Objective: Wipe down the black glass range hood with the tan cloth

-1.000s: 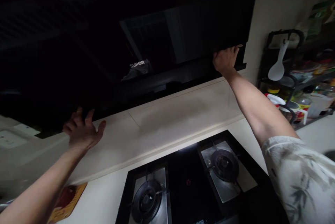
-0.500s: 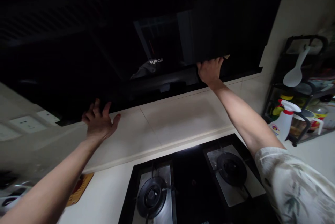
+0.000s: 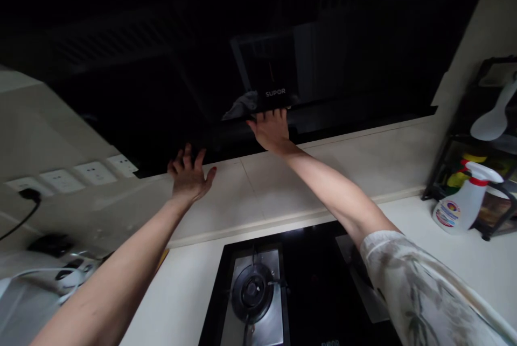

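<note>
Wiping step along black range hood [image 3: 161,82]: right hand [image 3: 270,129] presses grey cloth [image 3: 241,107] to lower edge, left hand [image 3: 189,176] spread, empty, bracing; next needs steady sideways pressure.

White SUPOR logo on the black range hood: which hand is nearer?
Right. The right hand grips the hood's lower edge just below the white SUPOR logo; the left hand is well off to its left, lower, against the hood's bottom edge.
</note>
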### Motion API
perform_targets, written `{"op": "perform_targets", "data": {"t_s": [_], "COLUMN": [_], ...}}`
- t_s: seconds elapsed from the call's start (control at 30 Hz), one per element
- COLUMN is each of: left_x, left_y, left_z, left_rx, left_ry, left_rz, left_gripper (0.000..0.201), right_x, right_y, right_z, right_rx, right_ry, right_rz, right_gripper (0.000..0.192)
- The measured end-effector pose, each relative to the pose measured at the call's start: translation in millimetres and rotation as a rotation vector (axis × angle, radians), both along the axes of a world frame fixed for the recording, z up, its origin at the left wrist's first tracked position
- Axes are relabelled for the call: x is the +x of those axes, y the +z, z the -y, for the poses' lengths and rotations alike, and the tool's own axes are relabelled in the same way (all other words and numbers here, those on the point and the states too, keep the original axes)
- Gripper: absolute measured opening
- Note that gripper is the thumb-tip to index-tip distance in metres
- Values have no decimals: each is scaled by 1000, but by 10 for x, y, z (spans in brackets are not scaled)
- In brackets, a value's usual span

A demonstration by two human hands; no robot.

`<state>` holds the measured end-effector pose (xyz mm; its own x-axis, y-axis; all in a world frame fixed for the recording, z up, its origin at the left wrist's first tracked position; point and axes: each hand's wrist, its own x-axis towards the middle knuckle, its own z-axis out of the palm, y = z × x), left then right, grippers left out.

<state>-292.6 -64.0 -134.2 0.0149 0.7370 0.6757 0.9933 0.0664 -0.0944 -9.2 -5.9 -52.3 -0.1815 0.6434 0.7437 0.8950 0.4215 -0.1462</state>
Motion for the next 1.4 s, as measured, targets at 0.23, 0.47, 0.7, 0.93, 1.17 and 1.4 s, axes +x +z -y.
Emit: {"op": "perform_targets", "data": {"t_s": [0.23,0.47,0.7,0.93,1.17,1.4], "left_x": [61,74,55,70,86,84], "left_y": [-1,1,-1,10,27,-7], "left_z": [-10,-13,-20,16,35,-3], "left_rx": [-10,-60,-128,-86,-58,-47], "left_ry": [-28,-38,-50,-47,-35,-38], "left_rz": [36,29,44,40,52,50], "left_gripper": [74,77,76,76,73,74], "right_x": [-708,-1643,-2051,-1899,-1516,-1414], "right_y": [-6,7,183,297,234,93], "right_z": [90,83,42,128,50,-35], "right_rx": [19,52,-93,-164,-48,25], "right_ry": [156,286,438,426,377,356], "right_rz": [74,167,175,175,241,232], "right_gripper": [60,58,73,56,54,55]}}
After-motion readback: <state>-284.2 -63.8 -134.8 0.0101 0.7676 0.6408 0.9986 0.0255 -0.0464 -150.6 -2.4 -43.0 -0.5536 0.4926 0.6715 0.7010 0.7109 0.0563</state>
